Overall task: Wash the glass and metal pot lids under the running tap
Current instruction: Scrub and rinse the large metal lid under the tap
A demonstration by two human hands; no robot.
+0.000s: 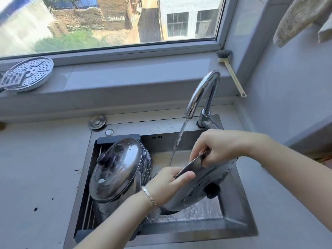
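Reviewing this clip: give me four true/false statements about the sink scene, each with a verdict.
1. Water runs from the tap. True.
2. The left hand and right hand both grip the held lid over the sink. True.
3. The brush lies in the sink. False: it leans in the corner of the window ledge.
4. The second lid stands on the window ledge. False: it rests in the rack at the sink's left side.

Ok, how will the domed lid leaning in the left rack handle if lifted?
The domed lid looks thin steel: probably rigid and light. Its glossy surface looks wet, so likely slippery; the dark knob seems safer. It leans tilted on stacked dishes, so a push may slide it.
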